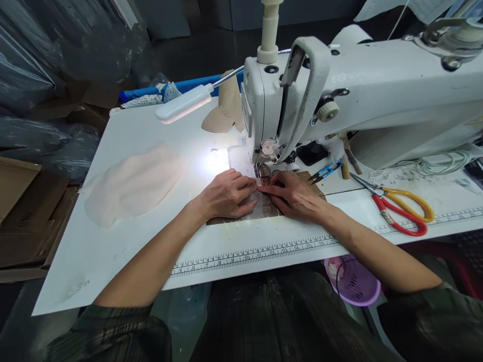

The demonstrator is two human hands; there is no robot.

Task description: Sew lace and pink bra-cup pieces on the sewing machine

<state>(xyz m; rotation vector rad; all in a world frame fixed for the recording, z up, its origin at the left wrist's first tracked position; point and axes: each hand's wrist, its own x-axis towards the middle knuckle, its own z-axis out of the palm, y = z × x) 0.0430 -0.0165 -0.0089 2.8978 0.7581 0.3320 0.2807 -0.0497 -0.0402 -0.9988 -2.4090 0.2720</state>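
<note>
Left hand (226, 195) and right hand (294, 196) flat, open, pressing brown fabric (269, 205), mostly hidden beneath them, needle (260, 168) indistinct

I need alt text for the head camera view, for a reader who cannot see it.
Two bare hands, the left hand and the right hand, press a flat brown patterned fabric piece against the needle area of a white industrial sewing machine on a white table. Red-and-yellow-handled scissors lie to the right, a pale pink fabric piece to the left.

White table (124, 251), scissors (402, 208), fabric (132, 183)
</note>
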